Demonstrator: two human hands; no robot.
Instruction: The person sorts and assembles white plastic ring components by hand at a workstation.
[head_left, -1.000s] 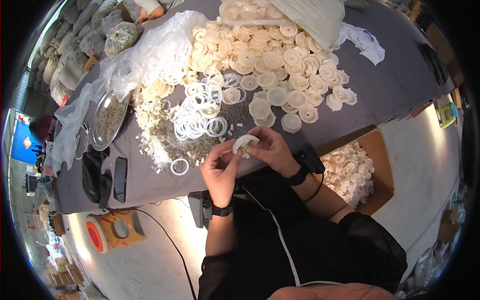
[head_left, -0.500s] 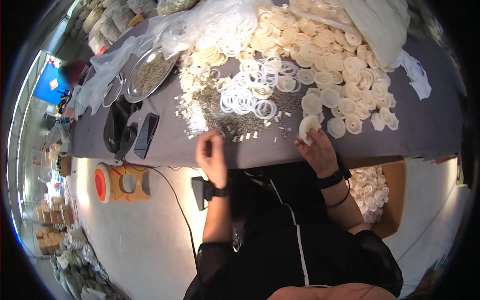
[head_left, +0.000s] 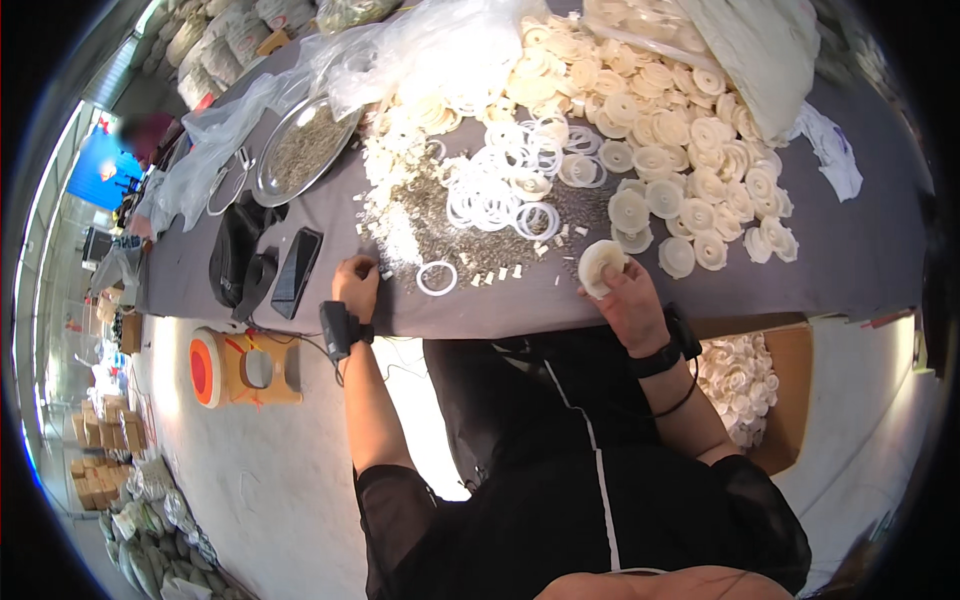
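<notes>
My right hand (head_left: 636, 308) holds a cream round plastic disc (head_left: 598, 262) tilted up above the table's near edge. At the left, my left hand (head_left: 356, 287) rests near that edge with its fingers curled together; whatever they hold, if anything, is too small to see. Between the hands a single white plastic ring (head_left: 436, 278) lies flat. Just beyond it, a few small cream pieces (head_left: 497, 275) sit before a pile of tiny metal parts (head_left: 425, 225). More white rings (head_left: 480, 200) are heaped on that pile. Many cream discs (head_left: 700, 180) spread over the far right.
Left of the piles are an oval metal tray (head_left: 262, 180) of small parts, a black phone (head_left: 297, 272) and a black pouch (head_left: 232, 255). Clear plastic bags (head_left: 430, 50) lie at the back. Below stand a cardboard box (head_left: 795, 400) of white parts and a yellow stool (head_left: 285, 375).
My left hand has moved left to the table's edge, and a white ring now lies where it was. My right hand has shifted slightly left, turning the disc more face-up.
</notes>
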